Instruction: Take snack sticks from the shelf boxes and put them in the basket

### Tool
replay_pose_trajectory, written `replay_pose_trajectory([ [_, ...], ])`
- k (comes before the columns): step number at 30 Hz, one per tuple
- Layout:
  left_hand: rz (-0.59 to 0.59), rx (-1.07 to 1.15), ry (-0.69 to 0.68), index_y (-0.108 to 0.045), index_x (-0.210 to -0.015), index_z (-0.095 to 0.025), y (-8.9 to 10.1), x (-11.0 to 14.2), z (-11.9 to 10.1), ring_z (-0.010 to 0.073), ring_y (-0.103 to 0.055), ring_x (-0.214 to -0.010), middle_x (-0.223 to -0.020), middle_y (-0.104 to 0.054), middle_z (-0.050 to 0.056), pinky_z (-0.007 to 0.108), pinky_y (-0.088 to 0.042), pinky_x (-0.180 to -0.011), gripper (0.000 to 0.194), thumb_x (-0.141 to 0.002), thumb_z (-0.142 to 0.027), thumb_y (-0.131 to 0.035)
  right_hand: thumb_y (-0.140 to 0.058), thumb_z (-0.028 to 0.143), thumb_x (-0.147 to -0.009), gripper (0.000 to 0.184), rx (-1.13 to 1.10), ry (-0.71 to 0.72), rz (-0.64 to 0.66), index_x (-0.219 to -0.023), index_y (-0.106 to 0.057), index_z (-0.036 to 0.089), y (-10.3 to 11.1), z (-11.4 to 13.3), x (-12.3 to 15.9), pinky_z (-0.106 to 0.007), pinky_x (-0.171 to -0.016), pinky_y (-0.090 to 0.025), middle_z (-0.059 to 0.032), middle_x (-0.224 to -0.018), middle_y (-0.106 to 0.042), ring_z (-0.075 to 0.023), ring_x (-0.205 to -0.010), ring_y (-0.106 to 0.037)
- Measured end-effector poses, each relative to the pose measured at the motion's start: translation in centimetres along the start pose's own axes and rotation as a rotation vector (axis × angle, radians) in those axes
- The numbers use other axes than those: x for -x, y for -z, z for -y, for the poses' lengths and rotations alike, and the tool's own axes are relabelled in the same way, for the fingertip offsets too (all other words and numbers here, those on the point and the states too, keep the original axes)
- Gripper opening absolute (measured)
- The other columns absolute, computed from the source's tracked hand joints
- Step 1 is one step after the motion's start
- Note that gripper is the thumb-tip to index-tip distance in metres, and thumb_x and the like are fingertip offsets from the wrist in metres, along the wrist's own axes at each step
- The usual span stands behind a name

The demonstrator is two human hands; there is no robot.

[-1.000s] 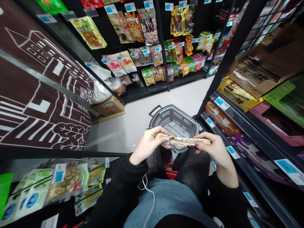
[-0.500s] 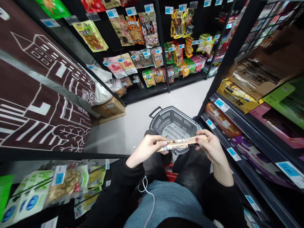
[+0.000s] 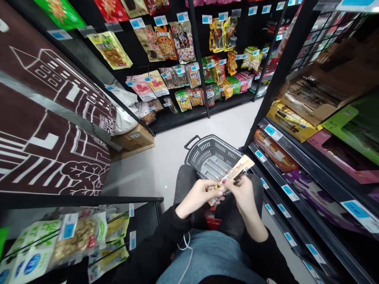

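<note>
Both my hands hold a long, thin tan snack packet point(image 3: 237, 172) over my lap. My left hand point(image 3: 199, 195) pinches its near end. My right hand point(image 3: 241, 192) grips it around the middle, fingers curled. The packet slants up to the right, its far end over the rim of the grey shopping basket point(image 3: 201, 152) on the floor in front of my knees. The basket looks empty.
Black shelves point(image 3: 281, 157) with boxed snacks and blue price tags run along my right. A far shelf wall holds hanging snack bags point(image 3: 183, 35). A cardboard box point(image 3: 133, 138) sits on the floor at left. Bagged nuts point(image 3: 74, 236) hang at lower left.
The packet has turned from lying level between my hands to slanting up to the right. My hands came closer together and lower, and my right hand slid toward the packet's middle.
</note>
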State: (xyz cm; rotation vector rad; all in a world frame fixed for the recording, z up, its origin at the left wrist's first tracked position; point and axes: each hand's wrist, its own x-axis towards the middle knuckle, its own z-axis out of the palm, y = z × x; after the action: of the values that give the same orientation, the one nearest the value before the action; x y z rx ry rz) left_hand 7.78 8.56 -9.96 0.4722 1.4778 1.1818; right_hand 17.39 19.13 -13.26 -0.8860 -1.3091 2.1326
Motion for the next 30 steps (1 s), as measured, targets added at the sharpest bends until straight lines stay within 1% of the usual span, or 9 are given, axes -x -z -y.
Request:
replay_pose_trajectory([
  [5,0.004,-0.027,0.052,-0.067,-0.08,-0.009,-0.2,0.9,0.7,0.012,-0.064,-0.06,-0.069,-0.069,0.004,0.019,-0.049,-0.055,0.028,-0.064,-0.03,-0.075,-0.074,0.036,-0.065,0.026,-0.014,0.159,-0.135,-0.075,-0.064,0.016,3.0,1.8,-2.5,-0.029,-0.063,-0.049,-0.0013,-0.066,-0.066,-0.0161,-0.062,-0.062],
  [10,0.062,-0.063,0.042,-0.068,-0.087,-0.01,0.4,1.4,1.4,0.0123,-0.063,-0.062,-0.075,-0.07,0.005,0.02,-0.049,-0.056,0.029,-0.064,-0.028,-0.073,-0.07,0.038,-0.068,0.021,0.34,0.205,-0.004,-0.068,-0.066,0.018,4.8,4.8,-3.1,-0.026,-0.054,-0.044,-0.0002,-0.057,-0.064,-0.0143,-0.052,-0.057],
  [13,0.142,-0.114,0.02,-0.067,-0.093,-0.011,1.4,-0.3,2.6,0.0139,-0.064,-0.069,-0.082,-0.071,0.004,0.022,-0.05,-0.061,0.035,-0.064,-0.028,-0.073,-0.065,0.039,-0.073,0.021,0.528,0.305,-0.013,-0.068,-0.066,0.019,4.8,5.1,-3.1,-0.027,-0.055,-0.045,-0.0007,-0.059,-0.065,-0.0159,-0.055,-0.059],
  [15,0.102,-0.22,0.053,-0.067,-0.092,-0.011,2.4,-2.2,4.0,0.0163,-0.065,-0.074,-0.083,-0.071,0.005,0.025,-0.052,-0.067,0.033,-0.066,-0.032,-0.071,-0.06,0.04,-0.077,0.022,0.636,0.369,-0.039,-0.072,-0.066,0.019,5.0,4.1,-4.0,-0.027,-0.059,-0.046,-0.0017,-0.064,-0.067,-0.0172,-0.06,-0.062],
  [17,-0.059,-0.399,0.106,-0.068,-0.086,-0.01,3.5,-4.2,5.6,0.0184,-0.066,-0.077,-0.081,-0.07,0.007,0.026,-0.052,-0.07,0.029,-0.071,-0.034,-0.066,-0.054,0.041,-0.082,0.025,0.76,0.41,-0.092,-0.076,-0.065,0.019,5.3,2.2,-5.8,-0.028,-0.065,-0.047,-0.0033,-0.069,-0.068,-0.0184,-0.066,-0.064],
  [20,-0.205,-0.544,0.138,-0.067,-0.09,-0.009,4.9,-6.1,7.7,0.0195,-0.067,-0.072,-0.083,-0.07,0.012,0.026,-0.05,-0.067,0.027,-0.075,-0.031,-0.061,-0.044,0.039,-0.089,0.029,1.022,0.32,-0.134,-0.087,-0.064,0.017,5.8,-1.3,-9.0,-0.027,-0.075,-0.045,-0.0074,-0.085,-0.07,-0.0191,-0.079,-0.065],
  [25,-0.16,-0.693,0.081,-0.062,-0.106,-0.01,6.1,-5.9,9.2,0.0171,-0.064,-0.058,-0.078,-0.069,0.007,0.026,-0.049,-0.057,0.038,-0.081,-0.035,-0.048,-0.048,0.026,-0.088,0.023,1.327,0.072,-0.129,-0.096,-0.062,0.009,5.7,-4.1,-13.0,-0.028,-0.076,-0.043,-0.0175,-0.093,-0.068,-0.0226,-0.086,-0.063],
  [28,-0.184,-0.807,-0.034,-0.062,-0.108,-0.012,7.3,-5.3,9.2,0.0185,-0.066,-0.074,-0.078,-0.07,0.005,0.027,-0.049,-0.074,0.039,-0.083,-0.036,-0.044,-0.048,0.023,-0.088,0.024,1.35,0.15,-0.198,-0.099,-0.061,0.007,5.8,-1.9,-14.2,-0.029,-0.081,-0.042,-0.0188,-0.099,-0.066,-0.0235,-0.092,-0.06],
  [30,-0.203,-0.84,-0.053,-0.062,-0.109,-0.014,7.9,-4.9,8.8,0.0186,-0.066,-0.075,-0.077,-0.07,0.003,0.027,-0.048,-0.076,0.04,-0.084,-0.038,-0.041,-0.04,0.023,-0.092,0.027,1.356,0.247,-0.222,-0.101,-0.062,0.012,6.2,1.8,-14.4,-0.03,-0.089,-0.039,-0.0149,-0.105,-0.064,-0.0219,-0.1,-0.056],
])
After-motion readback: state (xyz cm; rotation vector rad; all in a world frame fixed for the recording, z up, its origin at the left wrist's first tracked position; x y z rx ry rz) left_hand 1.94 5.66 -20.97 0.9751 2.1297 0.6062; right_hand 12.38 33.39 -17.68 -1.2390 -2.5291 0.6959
